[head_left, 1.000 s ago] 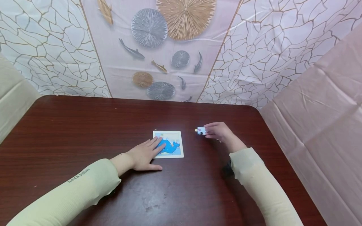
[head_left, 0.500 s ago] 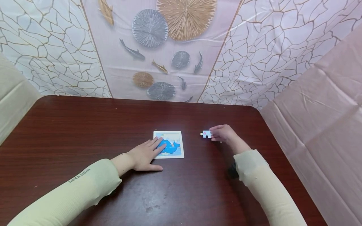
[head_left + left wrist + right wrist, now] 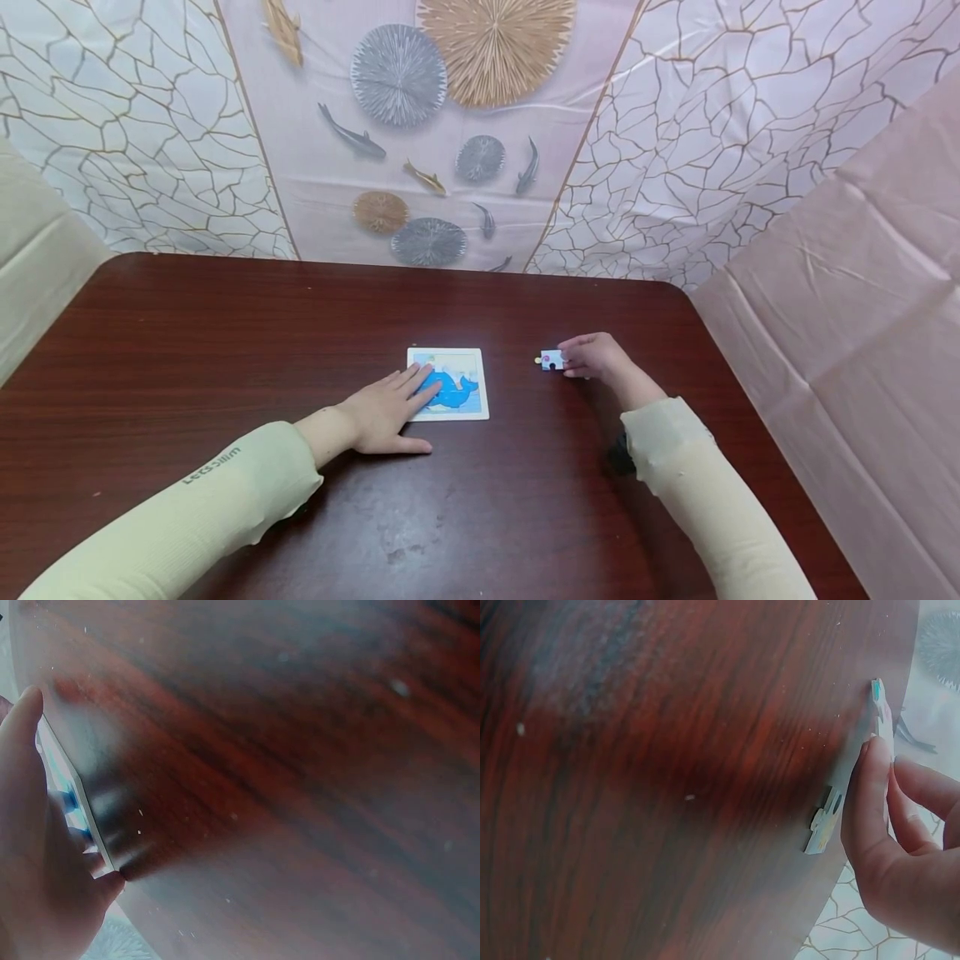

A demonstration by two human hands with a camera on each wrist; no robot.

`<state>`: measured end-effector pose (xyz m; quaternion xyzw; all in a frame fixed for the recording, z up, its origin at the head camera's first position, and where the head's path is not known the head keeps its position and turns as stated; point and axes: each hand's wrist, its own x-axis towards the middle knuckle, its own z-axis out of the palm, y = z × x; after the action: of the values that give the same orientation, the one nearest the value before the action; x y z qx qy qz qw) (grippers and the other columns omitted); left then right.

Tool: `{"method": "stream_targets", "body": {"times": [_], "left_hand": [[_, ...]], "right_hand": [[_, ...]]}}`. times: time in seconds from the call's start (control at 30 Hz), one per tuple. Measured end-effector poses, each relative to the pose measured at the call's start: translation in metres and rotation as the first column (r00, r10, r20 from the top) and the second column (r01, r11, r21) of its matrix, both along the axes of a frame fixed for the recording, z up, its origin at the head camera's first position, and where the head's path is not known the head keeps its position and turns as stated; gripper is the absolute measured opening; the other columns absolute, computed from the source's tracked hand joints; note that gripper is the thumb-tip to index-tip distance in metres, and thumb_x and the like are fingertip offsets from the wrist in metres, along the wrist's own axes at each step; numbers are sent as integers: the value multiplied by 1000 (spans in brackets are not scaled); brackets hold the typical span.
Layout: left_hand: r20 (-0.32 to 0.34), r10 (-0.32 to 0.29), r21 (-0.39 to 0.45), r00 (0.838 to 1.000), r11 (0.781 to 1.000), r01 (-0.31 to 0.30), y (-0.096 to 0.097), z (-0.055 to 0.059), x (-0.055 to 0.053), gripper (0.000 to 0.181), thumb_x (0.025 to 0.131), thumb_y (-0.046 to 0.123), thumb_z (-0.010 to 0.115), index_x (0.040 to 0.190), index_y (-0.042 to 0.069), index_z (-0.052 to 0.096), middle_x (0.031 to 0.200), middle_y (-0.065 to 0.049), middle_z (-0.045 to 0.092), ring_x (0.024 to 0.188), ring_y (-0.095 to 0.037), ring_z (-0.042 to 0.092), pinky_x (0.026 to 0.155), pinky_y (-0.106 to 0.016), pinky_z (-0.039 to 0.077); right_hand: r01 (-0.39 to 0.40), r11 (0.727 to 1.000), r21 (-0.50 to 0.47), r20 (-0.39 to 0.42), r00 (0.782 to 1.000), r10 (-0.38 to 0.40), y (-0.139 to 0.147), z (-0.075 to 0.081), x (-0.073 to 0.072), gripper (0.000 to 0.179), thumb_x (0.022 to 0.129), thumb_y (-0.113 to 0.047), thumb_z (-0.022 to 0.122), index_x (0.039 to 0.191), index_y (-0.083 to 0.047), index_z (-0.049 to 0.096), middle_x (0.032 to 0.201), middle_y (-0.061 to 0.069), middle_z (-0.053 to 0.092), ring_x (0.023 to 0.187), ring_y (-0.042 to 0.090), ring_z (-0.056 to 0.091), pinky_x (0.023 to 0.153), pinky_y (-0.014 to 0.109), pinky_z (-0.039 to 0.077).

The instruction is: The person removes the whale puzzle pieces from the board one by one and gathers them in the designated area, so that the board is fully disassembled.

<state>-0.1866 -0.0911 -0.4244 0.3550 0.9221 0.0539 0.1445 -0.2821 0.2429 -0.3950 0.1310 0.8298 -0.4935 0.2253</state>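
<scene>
My left hand (image 3: pixel 384 412) lies with fingers spread over the left part of a white-framed puzzle board (image 3: pixel 468 416), which bears a blue whale picture. The left wrist view catches that board's edge (image 3: pixel 79 796) beneath the fingers. To the right of the board, my right hand (image 3: pixel 600 360) pinches a pale jigsaw piece (image 3: pixel 552 360) between thumb and fingers. It has a yellow knob and a pink mark. In the right wrist view, the held piece (image 3: pixel 880 705) stands nearly edge-on, and a second jigsaw piece (image 3: pixel 825 823) lies on the table beside the hand.
A dark reddish-brown wooden table (image 3: pixel 225 333) spans the scene. Behind it hangs a patterned backdrop (image 3: pixel 420 167), with a plain pinkish cloth (image 3: pixel 847 333) along the right side.
My right hand has shifted a little rightward and toward me, carrying the jigsaw piece farther from the board. My left hand stays where it was.
</scene>
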Motion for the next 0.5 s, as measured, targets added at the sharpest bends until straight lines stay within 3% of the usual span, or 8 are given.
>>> {"method": "stream_targets", "body": {"times": [0.23, 0.5], "left_hand": [[-5, -2, -5, 1000, 1000, 2, -1, 0, -1, 85, 89, 62, 44, 151, 9, 17, 158, -16, 7, 146, -32, 8, 117, -46, 18], [-9, -6, 11, 1000, 1000, 6, -1, 0, 0, 85, 89, 62, 44, 150, 9, 19, 157, -17, 8, 145, -33, 10, 117, -46, 18]], "right_hand": [[-16, 999, 49, -18, 1000, 17, 2, 2, 0, 34, 95, -9, 51, 125, 7, 54, 97, 12, 65, 76, 12, 61, 77, 29, 56], [-41, 999, 28, -51, 998, 42, 4, 6, 1, 35, 95, -8, 51, 125, 11, 52, 102, 17, 65, 78, 13, 63, 78, 31, 56]]}}
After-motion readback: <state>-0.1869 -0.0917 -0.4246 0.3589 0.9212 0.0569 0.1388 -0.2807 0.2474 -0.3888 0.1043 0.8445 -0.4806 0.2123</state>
